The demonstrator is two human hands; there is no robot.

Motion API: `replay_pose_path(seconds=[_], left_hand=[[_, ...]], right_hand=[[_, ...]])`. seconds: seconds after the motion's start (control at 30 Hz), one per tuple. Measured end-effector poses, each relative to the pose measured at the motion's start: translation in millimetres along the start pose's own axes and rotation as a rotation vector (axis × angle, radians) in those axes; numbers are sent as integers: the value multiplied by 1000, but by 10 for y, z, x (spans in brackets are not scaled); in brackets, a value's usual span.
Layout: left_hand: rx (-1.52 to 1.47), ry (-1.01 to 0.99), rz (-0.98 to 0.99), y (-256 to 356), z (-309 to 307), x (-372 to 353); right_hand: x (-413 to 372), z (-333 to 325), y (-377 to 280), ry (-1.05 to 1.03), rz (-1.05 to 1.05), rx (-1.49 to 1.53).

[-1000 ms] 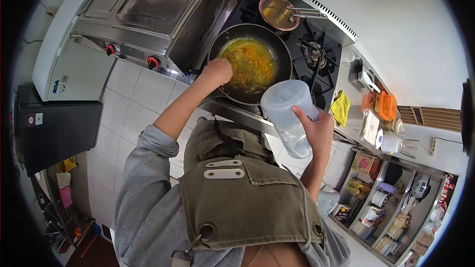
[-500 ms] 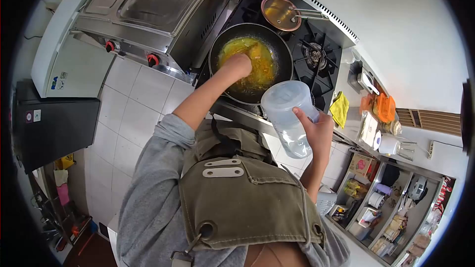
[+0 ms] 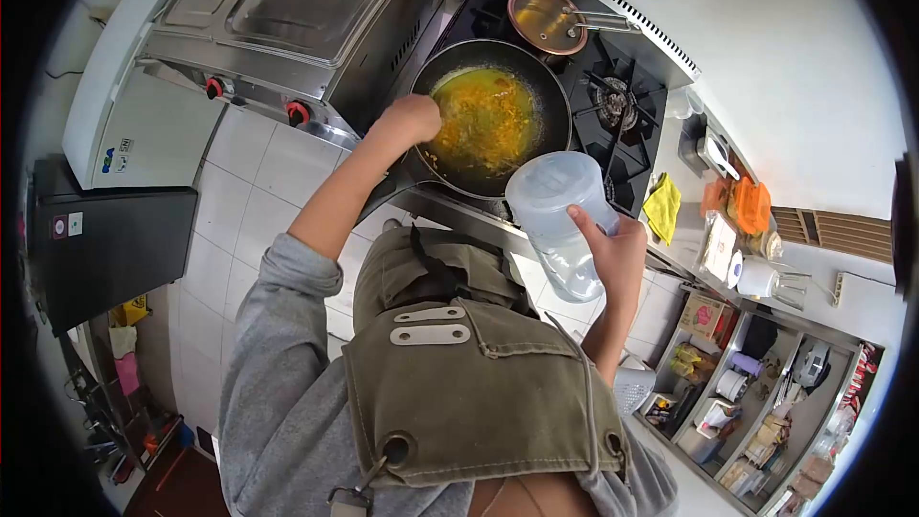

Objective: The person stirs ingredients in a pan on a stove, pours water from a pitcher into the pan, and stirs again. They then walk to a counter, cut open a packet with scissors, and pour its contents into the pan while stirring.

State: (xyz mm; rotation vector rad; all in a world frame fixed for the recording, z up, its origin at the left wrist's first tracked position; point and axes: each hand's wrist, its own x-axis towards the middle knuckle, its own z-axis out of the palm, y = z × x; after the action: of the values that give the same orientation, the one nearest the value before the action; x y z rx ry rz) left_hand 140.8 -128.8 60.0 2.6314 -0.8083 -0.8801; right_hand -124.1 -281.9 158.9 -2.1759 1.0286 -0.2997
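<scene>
A dark frying pan (image 3: pixel 553 113) sits on the stove, with yellow-orange bits (image 3: pixel 488 120) in shiny yellow liquid. My left hand (image 3: pixel 412 120) is closed at the pan's left rim; whatever its fingers hold, if anything, is hidden. Below it, the pan's black handle (image 3: pixel 381 193) points toward the floor. In my right hand (image 3: pixel 613 249) is a clear plastic container (image 3: pixel 558 220), tilted beside the pan's near right edge. Its translucent lid (image 3: pixel 553 179) faces up toward the stove, and my thumb presses against its side.
Behind the pan, a small lidded saucepan (image 3: pixel 544 19) stands on the stove near a bare burner (image 3: pixel 613 103). A steel food warmer (image 3: pixel 316 14) is at the left. On the right counter lie a yellow cloth (image 3: pixel 661 209) and orange items (image 3: pixel 750 206); stocked shelves (image 3: pixel 751 393) are below.
My left hand has moved left from over the middle of the pan to its rim, uncovering more of the food. My right hand and the container have stayed nearly in place.
</scene>
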Motion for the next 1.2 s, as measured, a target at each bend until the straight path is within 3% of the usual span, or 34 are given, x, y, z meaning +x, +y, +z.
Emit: replay_pose_path(seconds=[0.23, 0.33, 0.43, 0.6, 0.73, 0.87, 0.93, 1.0, 1.2], left_hand=[[-41, 32, 54, 376, 294, 362], [-138, -70, 107, 452, 422, 278], [-32, -333, 168, 356, 408, 125], [64, -409, 224, 65, 229, -143], [110, -452, 119, -63, -20, -302], [239, -380, 70, -44, -277, -411], [247, 7, 79, -27, -296, -488], [268, -43, 45, 103, -395, -576], [328, 104, 98, 112, -206, -577]], right_hand=[[-40, -61, -101, -45, 52, -58], [-52, -73, -76, -38, 55, -58], [-67, -89, -96, -34, 62, -49], [-48, -57, 7, -32, 24, 11], [-51, -69, -45, -46, 11, -39], [-60, -61, -43, -53, 18, -35], [-70, -60, -39, -56, 25, -52], [-83, -54, -45, -67, 10, -1], [-124, -62, -96, -93, 57, 4]])
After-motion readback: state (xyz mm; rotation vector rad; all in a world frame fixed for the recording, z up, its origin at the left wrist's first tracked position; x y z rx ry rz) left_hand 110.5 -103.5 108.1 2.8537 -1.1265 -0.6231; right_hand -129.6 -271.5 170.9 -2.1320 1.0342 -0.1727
